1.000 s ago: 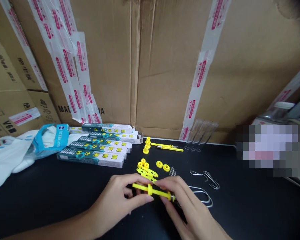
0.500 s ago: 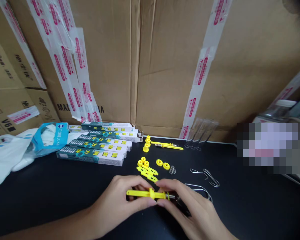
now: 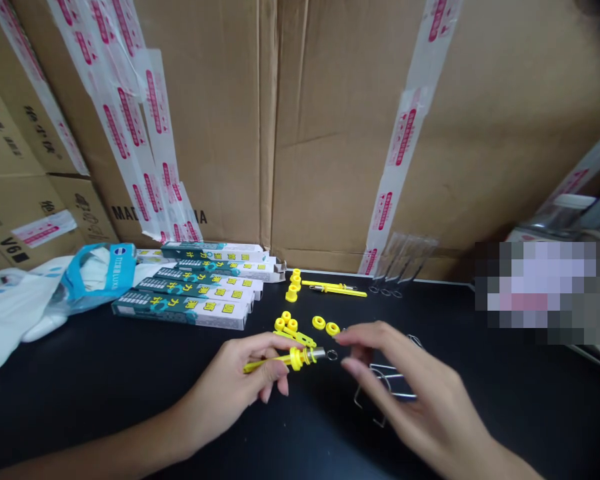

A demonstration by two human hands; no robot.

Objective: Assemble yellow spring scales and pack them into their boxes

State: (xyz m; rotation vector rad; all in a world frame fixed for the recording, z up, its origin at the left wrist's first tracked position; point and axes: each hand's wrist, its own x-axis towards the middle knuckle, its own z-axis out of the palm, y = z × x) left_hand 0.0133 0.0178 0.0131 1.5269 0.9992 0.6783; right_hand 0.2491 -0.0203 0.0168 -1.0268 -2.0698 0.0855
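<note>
My left hand (image 3: pixel 235 390) is closed on a yellow plastic rod (image 3: pixel 285 360) with a collar, a metal tip and a small ring at its right end, held just above the black table (image 3: pixel 105 393). My right hand (image 3: pixel 420 400) hovers to the right of the rod's tip with its fingers spread and holds nothing. Bent wire hooks (image 3: pixel 385 383) lie under and beside the right hand. Loose yellow parts (image 3: pixel 293 327) and two yellow rings (image 3: pixel 325 325) lie just beyond the hands.
Several long printed boxes (image 3: pixel 190 297) are stacked at the back left beside a blue and white plastic bag (image 3: pixel 55 287). Another yellow rod (image 3: pixel 333 288) and clear sleeves (image 3: pixel 405 257) lie against the taped cardboard cartons (image 3: pixel 330 133) behind the table.
My right hand has let go of the rod and drawn off to the right with fingers opening. The left hand has lifted the rod slightly and now holds it alone.
</note>
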